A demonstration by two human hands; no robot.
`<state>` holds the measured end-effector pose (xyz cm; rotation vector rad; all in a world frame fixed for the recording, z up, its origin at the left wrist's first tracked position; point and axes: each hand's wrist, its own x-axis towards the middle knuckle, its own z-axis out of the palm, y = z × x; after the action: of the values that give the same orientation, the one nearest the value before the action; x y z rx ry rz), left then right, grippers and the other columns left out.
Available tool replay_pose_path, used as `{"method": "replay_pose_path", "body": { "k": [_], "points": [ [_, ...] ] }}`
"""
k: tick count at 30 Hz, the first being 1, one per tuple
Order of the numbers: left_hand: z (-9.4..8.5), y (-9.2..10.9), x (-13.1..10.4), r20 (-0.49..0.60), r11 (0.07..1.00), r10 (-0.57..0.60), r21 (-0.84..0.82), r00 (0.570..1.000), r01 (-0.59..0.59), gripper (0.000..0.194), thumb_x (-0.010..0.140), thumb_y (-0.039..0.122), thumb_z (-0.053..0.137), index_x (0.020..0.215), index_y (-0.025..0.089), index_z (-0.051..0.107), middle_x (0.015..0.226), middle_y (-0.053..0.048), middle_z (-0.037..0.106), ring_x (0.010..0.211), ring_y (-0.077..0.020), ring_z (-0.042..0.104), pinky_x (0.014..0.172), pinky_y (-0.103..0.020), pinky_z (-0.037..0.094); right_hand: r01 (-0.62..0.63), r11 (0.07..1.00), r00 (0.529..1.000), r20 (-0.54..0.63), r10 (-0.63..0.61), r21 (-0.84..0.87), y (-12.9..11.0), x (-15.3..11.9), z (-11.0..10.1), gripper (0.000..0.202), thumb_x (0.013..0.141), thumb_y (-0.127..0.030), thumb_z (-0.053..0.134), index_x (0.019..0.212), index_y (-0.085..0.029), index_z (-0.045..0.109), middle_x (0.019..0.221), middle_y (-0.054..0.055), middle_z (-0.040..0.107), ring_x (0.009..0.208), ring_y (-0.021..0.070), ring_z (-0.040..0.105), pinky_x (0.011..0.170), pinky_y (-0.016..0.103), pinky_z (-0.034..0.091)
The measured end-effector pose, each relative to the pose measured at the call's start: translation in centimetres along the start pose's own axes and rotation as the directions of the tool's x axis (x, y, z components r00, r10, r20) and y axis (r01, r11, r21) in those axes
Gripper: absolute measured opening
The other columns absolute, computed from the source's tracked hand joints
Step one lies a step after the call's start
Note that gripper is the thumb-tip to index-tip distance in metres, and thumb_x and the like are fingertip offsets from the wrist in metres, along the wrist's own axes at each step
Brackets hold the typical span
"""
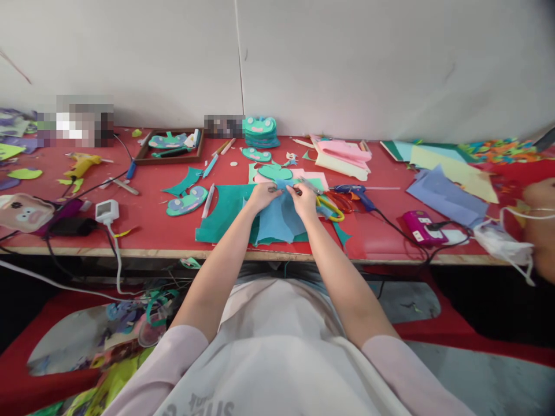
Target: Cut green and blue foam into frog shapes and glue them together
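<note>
Both hands meet over the middle of the red table, pinching the top edge of a blue felt piece (277, 219) with ragged lower edges. My left hand (263, 196) grips it from the left with closed fingers. On the other side, the fingertips of my right hand (304, 199) are closed on the same felt. Under it lies a dark green felt sheet (223, 211). Just beyond my hands is a lighter green cut shape (275, 172) on pink felt. Yellow-handled scissors (336, 211) rest right of my right hand. A frog-face cutout (187, 201) lies to the left.
A blue glue gun (355, 192) and a magenta power strip (422, 228) sit right, with cables. Felt sheets (446, 193) lie beyond. At the back stand stacked frog faces (261, 133) and a wooden tray (141, 155). A yellow glue gun (81, 166) is left.
</note>
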<state>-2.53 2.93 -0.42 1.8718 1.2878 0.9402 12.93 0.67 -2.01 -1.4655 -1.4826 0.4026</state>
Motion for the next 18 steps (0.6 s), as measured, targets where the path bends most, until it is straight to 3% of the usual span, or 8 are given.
{"method": "replay_pose_path", "body": {
  "k": [7, 11, 15, 18],
  "points": [
    [-0.3, 0.8, 0.2, 0.016, 0.997, -0.003, 0.072, 1.000, 0.002, 0.018, 0.070, 0.021, 0.065, 0.055, 0.019, 0.055, 0.046, 0.004, 0.046, 0.049, -0.0124, 0.045, 0.058, -0.026, 0.037, -0.055, 0.994, 0.994, 0.088, 0.064, -0.098, 0.1, 0.2, 0.1, 0.023, 0.080, -0.038, 0.058, 0.066, -0.022, 0.050, 0.068, 0.004, 0.062, 0.066, 0.0199, 0.055, 0.065, 0.030, 0.039],
    [-0.9, 0.5, 0.3, 0.050, 0.996, -0.026, 0.088, 0.998, 0.021, 0.005, 0.071, 0.016, 0.061, 0.067, 0.017, 0.064, 0.062, -0.002, 0.062, 0.062, -0.0178, 0.058, 0.064, -0.028, 0.043, -0.040, 0.993, 0.992, 0.113, 0.053, -0.109, -0.2, 0.4, 0.0, 0.022, 0.079, -0.039, 0.056, 0.066, -0.022, 0.052, 0.068, 0.004, 0.062, 0.065, 0.0201, 0.054, 0.063, 0.030, 0.039],
    [-1.3, -0.1, 0.0, 0.008, 0.985, -0.032, 0.173, 0.999, 0.030, 0.019, 0.080, 0.016, 0.050, 0.072, 0.016, 0.067, 0.080, -0.009, 0.071, 0.080, -0.0222, 0.065, 0.077, -0.031, 0.048, -0.004, 0.992, 0.986, 0.164, 0.025, -0.127, -0.3, 1.0, -0.2, 0.021, 0.077, -0.036, 0.059, 0.064, -0.022, 0.051, 0.068, 0.004, 0.061, 0.067, 0.0196, 0.054, 0.065, 0.031, 0.039],
    [-1.3, -0.5, -0.3, -0.072, 0.989, -0.063, 0.132, 0.995, 0.072, 0.024, 0.086, 0.018, 0.044, 0.079, 0.016, 0.066, 0.082, -0.009, 0.072, 0.082, -0.0210, 0.066, 0.081, -0.030, 0.047, -0.017, 0.992, 0.978, 0.204, 0.041, -0.122, -0.2, 1.6, -0.3, 0.022, 0.076, -0.032, 0.060, 0.059, -0.021, 0.050, 0.061, 0.001, 0.057, 0.062, 0.0175, 0.052, 0.064, 0.030, 0.039]
  ]
}}
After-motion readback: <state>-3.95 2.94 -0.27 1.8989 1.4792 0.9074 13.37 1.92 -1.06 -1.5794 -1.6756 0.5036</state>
